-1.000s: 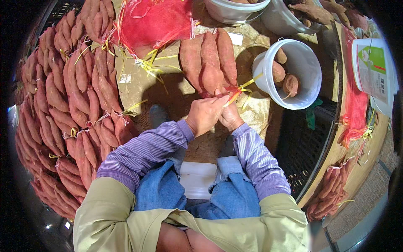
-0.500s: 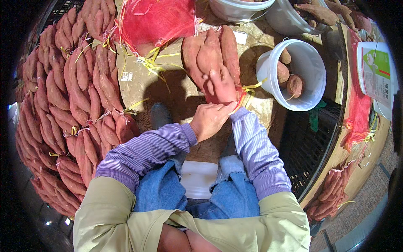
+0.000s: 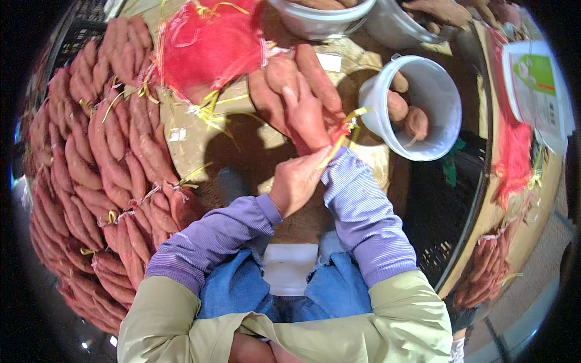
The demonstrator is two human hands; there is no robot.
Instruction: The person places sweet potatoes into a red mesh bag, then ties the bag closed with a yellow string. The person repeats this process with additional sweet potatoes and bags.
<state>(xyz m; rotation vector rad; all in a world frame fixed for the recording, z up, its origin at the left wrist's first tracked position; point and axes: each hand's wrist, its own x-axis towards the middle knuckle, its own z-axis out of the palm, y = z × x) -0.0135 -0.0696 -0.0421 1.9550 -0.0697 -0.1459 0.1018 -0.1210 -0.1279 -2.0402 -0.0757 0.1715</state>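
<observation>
A red mesh bag [image 3: 336, 125] with yellow ties lies in front of me, holding a few long reddish sweet potatoes [image 3: 317, 78]. My right hand [image 3: 307, 118] reaches through its mouth, with red mesh around the wrist. Its thumb lies along the middle sweet potato [image 3: 282, 74] and the other fingers, mostly hidden, close round that root's near end. At the right wrist my left hand [image 3: 296, 184] pinches the bag's edge by a yellow tie.
Filled bags of sweet potatoes [image 3: 91, 175] crowd the left side. Flat red mesh bags [image 3: 209, 51] lie at the far left. A white bucket [image 3: 445, 106] with several sweet potatoes stands right, beside a black crate [image 3: 439, 199]. More buckets [image 3: 327, 24] stand beyond.
My left hand has drawn slightly nearer to me along the right wrist. The bag's mouth and yellow tie have shifted round the wrist. The whole view has turned slightly.
</observation>
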